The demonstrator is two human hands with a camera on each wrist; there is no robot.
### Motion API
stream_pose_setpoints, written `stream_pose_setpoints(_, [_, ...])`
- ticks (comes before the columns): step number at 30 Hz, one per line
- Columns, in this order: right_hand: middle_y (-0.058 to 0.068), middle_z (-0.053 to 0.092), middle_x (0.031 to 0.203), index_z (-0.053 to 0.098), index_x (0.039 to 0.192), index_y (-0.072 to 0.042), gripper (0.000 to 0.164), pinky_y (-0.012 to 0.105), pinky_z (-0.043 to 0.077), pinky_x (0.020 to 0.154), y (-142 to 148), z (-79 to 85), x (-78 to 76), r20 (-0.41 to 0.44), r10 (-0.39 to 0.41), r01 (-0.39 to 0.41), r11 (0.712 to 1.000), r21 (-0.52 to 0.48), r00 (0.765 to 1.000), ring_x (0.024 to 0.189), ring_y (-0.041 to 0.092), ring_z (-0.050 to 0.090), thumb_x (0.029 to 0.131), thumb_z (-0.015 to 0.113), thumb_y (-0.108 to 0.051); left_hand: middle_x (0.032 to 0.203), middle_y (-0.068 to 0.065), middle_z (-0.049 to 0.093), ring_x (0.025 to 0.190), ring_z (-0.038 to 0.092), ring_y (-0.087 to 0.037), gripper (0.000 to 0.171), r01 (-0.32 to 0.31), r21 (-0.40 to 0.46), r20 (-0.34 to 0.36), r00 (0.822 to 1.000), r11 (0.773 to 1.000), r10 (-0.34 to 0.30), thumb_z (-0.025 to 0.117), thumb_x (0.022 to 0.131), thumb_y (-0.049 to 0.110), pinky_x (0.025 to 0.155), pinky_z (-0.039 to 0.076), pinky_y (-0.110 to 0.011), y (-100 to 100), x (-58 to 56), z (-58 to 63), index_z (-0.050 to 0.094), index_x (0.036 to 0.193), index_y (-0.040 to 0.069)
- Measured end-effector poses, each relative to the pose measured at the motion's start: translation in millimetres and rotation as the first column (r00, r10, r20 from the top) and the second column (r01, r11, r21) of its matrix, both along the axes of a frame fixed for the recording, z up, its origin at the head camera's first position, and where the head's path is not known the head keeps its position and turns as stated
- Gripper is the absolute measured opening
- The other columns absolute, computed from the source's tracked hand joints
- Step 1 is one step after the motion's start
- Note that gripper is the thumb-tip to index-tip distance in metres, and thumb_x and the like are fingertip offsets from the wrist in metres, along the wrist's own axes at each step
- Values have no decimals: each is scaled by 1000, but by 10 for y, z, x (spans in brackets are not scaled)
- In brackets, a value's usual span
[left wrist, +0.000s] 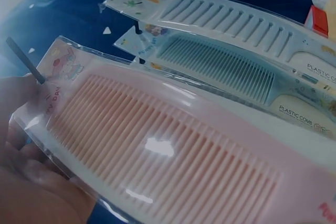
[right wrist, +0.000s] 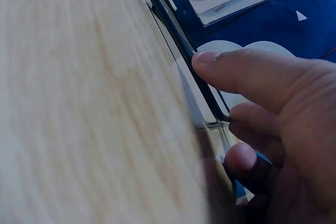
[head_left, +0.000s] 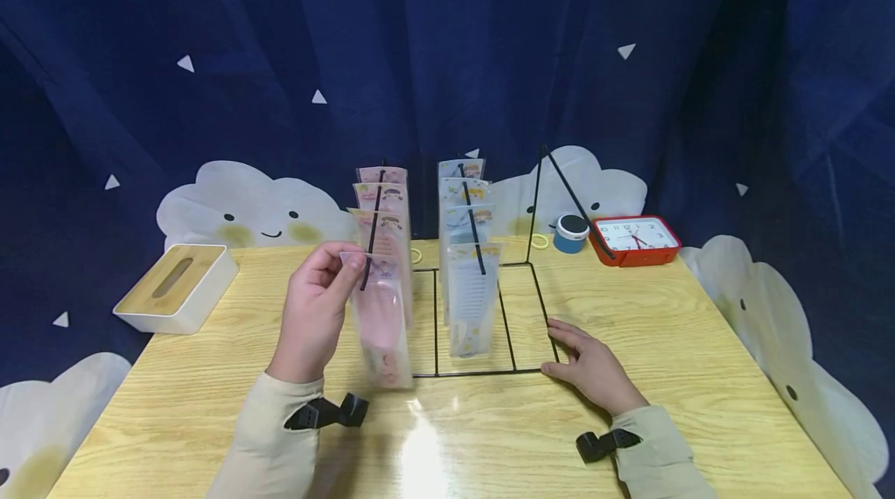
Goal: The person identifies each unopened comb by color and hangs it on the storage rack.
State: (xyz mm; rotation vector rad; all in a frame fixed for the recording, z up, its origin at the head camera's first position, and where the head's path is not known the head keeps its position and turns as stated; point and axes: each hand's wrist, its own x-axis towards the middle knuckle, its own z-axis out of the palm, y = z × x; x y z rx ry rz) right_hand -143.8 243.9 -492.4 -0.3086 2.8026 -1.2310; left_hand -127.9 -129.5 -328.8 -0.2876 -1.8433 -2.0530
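Observation:
In the head view my left hand [head_left: 316, 311] pinches the top corner of a packaged pink comb [head_left: 383, 320]. A black prong passes through that package's top in the left wrist view, where the pink comb [left wrist: 168, 145] fills the front. Behind it several more pink comb packages [head_left: 391, 204] hang in a row. A second row, of blue comb packages [head_left: 472, 297], hangs to the right. Both rows are on a black wire rack [head_left: 475, 372]. My right hand [head_left: 590, 367] holds the rack's front right base corner, thumb [right wrist: 210, 59] on the front bar and fingers at the side.
A white tissue box [head_left: 182, 289] with a wooden lid stands at the left. Behind the rack's right side are a blue round speaker [head_left: 570, 235] and a red clock [head_left: 635, 241]. A bare prong [head_left: 576, 200] juts out at the right. Yellow rings [head_left: 539, 241] lie behind.

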Motion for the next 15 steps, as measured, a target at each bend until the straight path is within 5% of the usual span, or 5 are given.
stream_pose_setpoints(11, [6, 46, 154, 54, 143, -1, 69, 47, 45, 102, -6, -4, -1, 1, -7, 7, 1000, -19, 1000, 143, 34, 38, 87, 79, -36, 95, 3, 65, 91, 59, -10, 16, 42, 43, -11, 999, 998, -42, 56, 100, -1, 86, 48, -24, -13, -78, -20, 65, 100, 12])
stream_pose_setpoints(15, [6, 49, 151, 58, 140, -5, 62, 37, 48, 92, -17, 5, 6, -9, -50, 50, 998, -33, 999, 127, 31, 53, 90, 76, -37, 99, 3, 66, 94, 60, -10, 20, 56, 47, -19, 998, 997, -55, 55, 100, -3, 87, 48, -25, -46, -80, -62, 65, 102, 14])
